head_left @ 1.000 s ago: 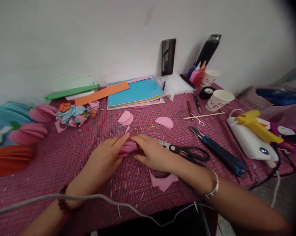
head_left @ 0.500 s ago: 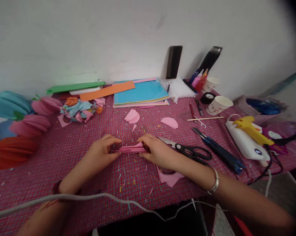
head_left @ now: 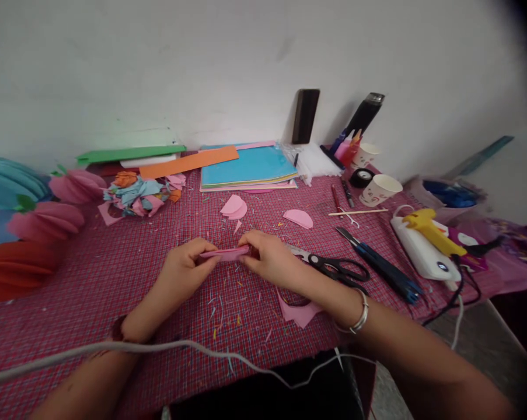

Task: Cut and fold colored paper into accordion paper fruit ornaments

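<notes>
Left grip (head_left: 181, 267) and right grip (head_left: 272, 260) pinch opposite ends of a pink paper stack (head_left: 228, 255) above the counter (head_left: 101, 265), left of the black-handled scissors (head_left: 314, 261). Markings on the nearer paper cup (head_left: 380, 189) and white device (head_left: 418, 251) are too small to read.

Widest passage is on L of L hand (head_left: 182, 265) — over tablecloth (head_left: 114, 262), until paper balls (head_left: 46, 221). On R, scissors (head_left: 339, 268) and cutter (head_left: 383, 265) obstruct. Ahead, gap btwn pink cutouts (head_left: 234, 207) and half-disc (head_left: 299, 219) is passable; near body, white cable (head_left: 167, 346) crosses L arm (head_left: 90, 382).
</notes>
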Demonstrator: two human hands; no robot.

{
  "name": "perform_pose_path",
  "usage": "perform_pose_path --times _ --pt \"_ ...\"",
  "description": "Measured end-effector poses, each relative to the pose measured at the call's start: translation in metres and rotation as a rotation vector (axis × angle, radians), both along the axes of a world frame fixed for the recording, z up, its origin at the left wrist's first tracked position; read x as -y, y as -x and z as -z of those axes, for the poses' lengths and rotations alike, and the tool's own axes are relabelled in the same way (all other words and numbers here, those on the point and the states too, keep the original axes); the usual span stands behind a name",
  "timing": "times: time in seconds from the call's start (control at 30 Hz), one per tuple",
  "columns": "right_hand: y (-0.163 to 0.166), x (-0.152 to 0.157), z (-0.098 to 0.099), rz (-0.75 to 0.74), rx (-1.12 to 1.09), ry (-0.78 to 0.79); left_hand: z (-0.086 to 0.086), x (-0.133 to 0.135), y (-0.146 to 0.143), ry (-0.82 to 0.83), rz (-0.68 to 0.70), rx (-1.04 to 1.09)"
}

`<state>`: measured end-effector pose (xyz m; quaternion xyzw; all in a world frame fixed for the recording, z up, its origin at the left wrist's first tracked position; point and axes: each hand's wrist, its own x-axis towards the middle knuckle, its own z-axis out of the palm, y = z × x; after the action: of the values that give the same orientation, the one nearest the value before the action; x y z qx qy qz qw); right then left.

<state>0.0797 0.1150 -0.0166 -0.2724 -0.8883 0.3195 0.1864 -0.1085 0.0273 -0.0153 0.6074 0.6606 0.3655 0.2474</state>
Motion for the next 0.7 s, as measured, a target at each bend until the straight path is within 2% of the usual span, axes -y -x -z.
perform_pose_path --times 0.07,0.13,0.23,0.3,0.43,0.7 --pt "0.001 -0.003 0.003 -0.012 -0.013 0.070 0.004 -0.002 0.000 0.036 0.019 0.026" --pt "0.000 -0.005 0.006 -0.023 -0.064 0.270 0.007 -0.004 0.002 0.119 -0.005 0.190" --pt "-0.001 -0.004 0.005 -0.121 -0.205 0.713 0.008 -0.003 0.003 0.264 -0.055 0.658" --pt "-0.001 -0.001 0.002 -0.186 -0.324 0.897 0.006 -0.001 0.001 0.292 -0.049 0.937" --pt "0.005 0.006 0.000 -0.134 -0.511 0.922 -0.002 0.005 -0.012 0.274 -0.015 1.193" --pt "0.009 0.013 -0.002 -0.075 -0.554 0.806 0.001 0.011 -0.026 0.314 0.050 1.328"
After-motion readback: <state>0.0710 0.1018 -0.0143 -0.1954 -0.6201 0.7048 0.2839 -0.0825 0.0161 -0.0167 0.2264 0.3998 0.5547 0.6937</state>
